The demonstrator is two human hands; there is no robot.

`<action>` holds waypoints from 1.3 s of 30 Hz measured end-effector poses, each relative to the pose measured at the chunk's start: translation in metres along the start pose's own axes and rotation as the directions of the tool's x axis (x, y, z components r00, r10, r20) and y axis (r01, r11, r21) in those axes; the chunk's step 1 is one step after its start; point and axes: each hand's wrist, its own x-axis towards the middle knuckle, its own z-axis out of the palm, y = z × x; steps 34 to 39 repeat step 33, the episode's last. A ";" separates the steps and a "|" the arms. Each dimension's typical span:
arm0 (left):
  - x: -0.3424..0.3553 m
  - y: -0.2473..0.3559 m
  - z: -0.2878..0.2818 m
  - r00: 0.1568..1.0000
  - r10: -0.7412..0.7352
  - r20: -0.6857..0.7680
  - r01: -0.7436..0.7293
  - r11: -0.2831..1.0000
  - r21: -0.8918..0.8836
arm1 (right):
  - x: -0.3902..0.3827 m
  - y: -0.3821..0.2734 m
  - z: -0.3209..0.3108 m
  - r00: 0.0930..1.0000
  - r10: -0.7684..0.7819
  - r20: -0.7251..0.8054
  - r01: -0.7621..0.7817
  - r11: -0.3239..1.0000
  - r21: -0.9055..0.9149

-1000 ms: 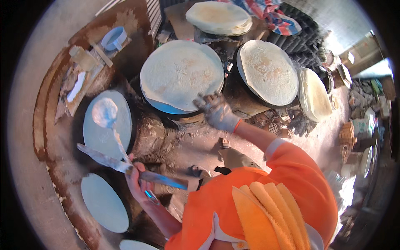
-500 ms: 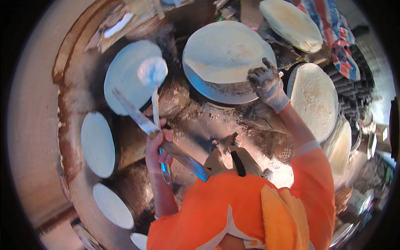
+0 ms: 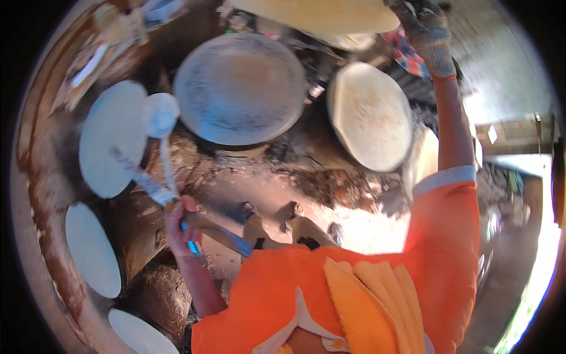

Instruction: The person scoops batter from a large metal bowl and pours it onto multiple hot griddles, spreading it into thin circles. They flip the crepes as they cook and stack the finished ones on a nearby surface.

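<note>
My left hand (image 3: 183, 221) is closed round two tools at once: a ladle (image 3: 161, 115) with a pale, batter-coated bowl, and a long flat spatula (image 3: 154, 190) with a wooden handle. Both point away over the left side. My right hand (image 3: 427, 44), in a grey work glove, reaches to the far right and grips the edge of a large, thin round flatbread (image 3: 324, 15). The picture's upper edge cuts off part of that flatbread and the fingertips. Below it lies a bare round griddle (image 3: 239, 88), dark-specked and browned in the middle.
Pale rounds sit on the left: one by the ladle (image 3: 106, 153), another lower (image 3: 94, 251), a third at the bottom (image 3: 141, 333). A browned flatbread (image 3: 371, 115) rests right of the bare griddle, with another round (image 3: 424, 156) beyond. More flatbread (image 3: 351, 41) lies beneath the held one.
My right hand has taken the flatbread off the middle griddle and carried it up and away to the far right. The view has shifted right; the left hand keeps both tools.
</note>
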 end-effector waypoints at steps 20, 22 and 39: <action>-0.058 -0.121 0.154 0.994 -0.108 -0.015 0.106 0.937 0.332 | -0.393 0.110 0.015 0.962 0.112 0.249 -0.015 0.932 -0.363; -0.047 -0.116 0.163 0.984 -0.137 -0.118 0.179 0.828 0.531 | -0.388 0.096 0.018 0.947 0.208 0.243 -0.106 0.920 -0.377; -0.008 -0.065 0.160 0.950 -0.284 0.128 0.195 0.863 0.467 | -0.282 0.043 0.109 0.426 0.844 0.326 -0.425 0.504 -0.752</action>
